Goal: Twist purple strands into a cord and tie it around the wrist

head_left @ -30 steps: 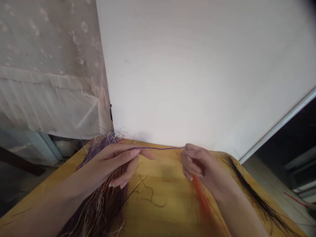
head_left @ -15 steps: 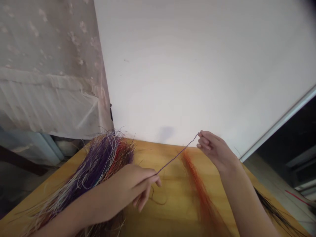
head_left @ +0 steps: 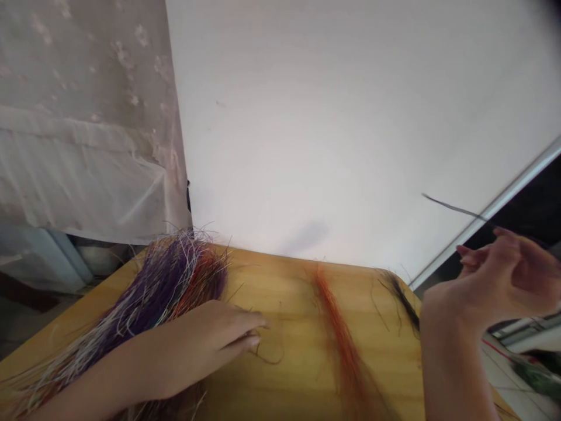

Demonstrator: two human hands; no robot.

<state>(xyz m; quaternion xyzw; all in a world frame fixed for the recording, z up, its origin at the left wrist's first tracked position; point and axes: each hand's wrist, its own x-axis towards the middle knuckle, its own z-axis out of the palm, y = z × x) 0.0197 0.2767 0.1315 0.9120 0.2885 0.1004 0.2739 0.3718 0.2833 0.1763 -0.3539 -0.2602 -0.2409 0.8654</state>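
The hands are well apart. The left hand (head_left: 219,345) lies low over the near left of the worktop (head_left: 284,298), palm down and fingers loosely together, holding nothing that can be seen. Its fingertips are just beside a thin curled strand (head_left: 267,358) lying on the wood. The forearm runs across the loose ends of a large bundle of dyed fibres (head_left: 175,280), mostly purple and white with orange and dark red through it. The bundle fans out from the far edge of the worktop towards the near left corner.

The right hand (head_left: 495,280) is raised at the far right, past the worktop's right edge, and is somewhat blurred. Its fingers curl in towards the thumb around the end of a thin dark cord (head_left: 451,206). The cord sticks out from the fingertips, up and to the left, free of the worktop and touching nothing else.

Between the hands, a narrow hank of orange fibres (head_left: 337,333) lies across the worktop from far to near, and a smaller hank of black fibres (head_left: 401,298) lies at the far right corner. Beyond the worktop stands a white panel (head_left: 307,128), with a sheer patterned curtain (head_left: 79,117) hanging at far left. Pale floor tiles (head_left: 521,397) show at near right.
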